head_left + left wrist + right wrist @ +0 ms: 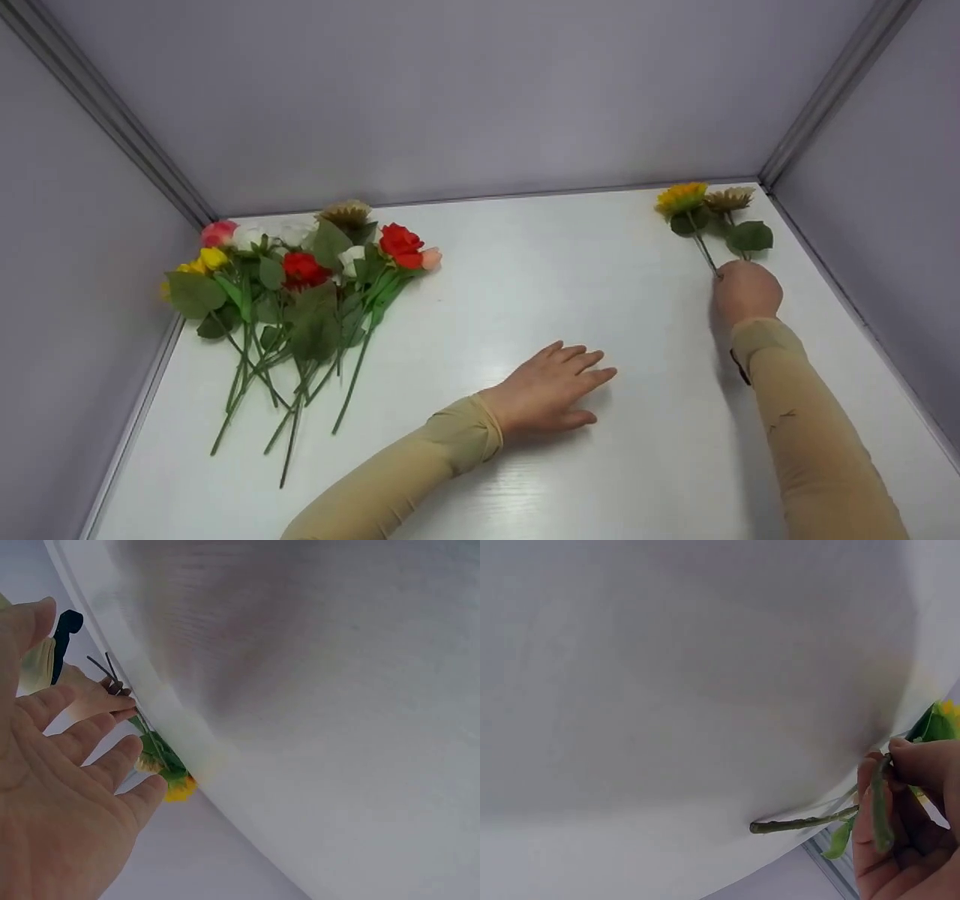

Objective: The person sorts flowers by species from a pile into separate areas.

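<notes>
Sorting flowers: right hand [746,291] pinching two sunflower stems [705,251] at upper right, left hand [551,390] spread flat on desk [480,300] (bouquet pile [300,292] likely next, needing a reach left).

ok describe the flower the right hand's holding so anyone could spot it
On the white table, look to the far right corner, away from the big bunch. The right hand grips two stems there; it's the yellow sunflower, left of a dried brown one.

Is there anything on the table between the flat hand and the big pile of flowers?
No. In the head view, only bare white table lies between the left hand and the pile of flowers.
</notes>
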`<move>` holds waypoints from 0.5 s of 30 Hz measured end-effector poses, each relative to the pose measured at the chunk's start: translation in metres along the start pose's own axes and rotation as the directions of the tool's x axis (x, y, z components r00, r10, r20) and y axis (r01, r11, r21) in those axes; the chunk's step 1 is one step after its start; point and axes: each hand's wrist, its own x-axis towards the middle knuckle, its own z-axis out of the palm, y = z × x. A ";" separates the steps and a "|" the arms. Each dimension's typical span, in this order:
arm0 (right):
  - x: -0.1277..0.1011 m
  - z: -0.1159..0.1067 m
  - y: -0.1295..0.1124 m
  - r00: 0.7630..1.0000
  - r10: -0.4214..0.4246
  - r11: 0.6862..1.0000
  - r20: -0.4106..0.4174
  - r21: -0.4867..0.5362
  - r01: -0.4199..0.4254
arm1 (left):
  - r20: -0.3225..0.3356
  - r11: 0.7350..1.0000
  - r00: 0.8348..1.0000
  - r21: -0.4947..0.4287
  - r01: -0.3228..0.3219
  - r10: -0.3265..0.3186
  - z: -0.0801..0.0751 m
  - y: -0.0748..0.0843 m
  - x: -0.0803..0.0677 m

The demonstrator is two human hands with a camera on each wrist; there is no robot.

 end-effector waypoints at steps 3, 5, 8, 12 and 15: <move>0.001 0.001 0.002 1.000 -0.010 1.000 0.004 -0.014 0.010 | 0.006 1.000 1.000 0.000 0.001 -0.001 0.001 -0.001 0.000; 0.002 0.002 0.004 1.000 -0.018 1.000 0.010 -0.024 0.018 | 0.007 1.000 1.000 0.001 0.001 -0.001 0.001 -0.001 0.000; 0.002 0.003 0.005 0.999 -0.030 0.999 0.015 -0.037 0.030 | 0.008 1.000 1.000 -0.001 0.001 -0.001 0.001 -0.002 0.000; 0.001 0.004 0.005 0.998 -0.052 0.997 0.018 -0.061 0.053 | 0.006 1.000 1.000 -0.022 0.006 -0.006 0.001 -0.003 -0.001; 0.000 0.005 0.002 0.998 -0.068 0.996 0.006 -0.066 0.068 | 0.004 0.999 1.000 -0.042 0.018 -0.018 0.002 -0.005 -0.002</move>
